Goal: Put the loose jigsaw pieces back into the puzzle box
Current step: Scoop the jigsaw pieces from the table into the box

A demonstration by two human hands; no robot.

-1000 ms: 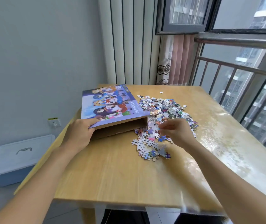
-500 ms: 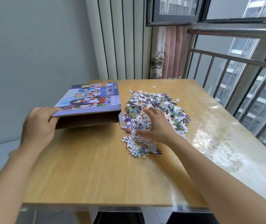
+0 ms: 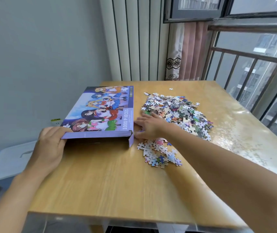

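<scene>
The purple puzzle box (image 3: 100,110), printed with cartoon figures and "1000 PIECES", lies on the wooden table (image 3: 104,179) with its near end open. My left hand (image 3: 50,148) grips the box's near left corner, thumb on top. A heap of loose jigsaw pieces (image 3: 176,115) spreads to the right of the box, with a smaller cluster (image 3: 159,153) nearer me. My right hand (image 3: 149,126) lies flat on the pieces at the heap's left edge, fingers straight and touching the box's right side by the open corner flap.
A single stray piece (image 3: 171,89) lies near the table's far edge. A white-lidded storage bin (image 3: 11,162) sits on the floor to the left. A window railing (image 3: 252,68) and curtain (image 3: 186,51) stand beyond the table's right and far sides.
My right hand has slid left across the heap to the box's open corner. The box has turned so its open end faces me, my left hand still at its corner.
</scene>
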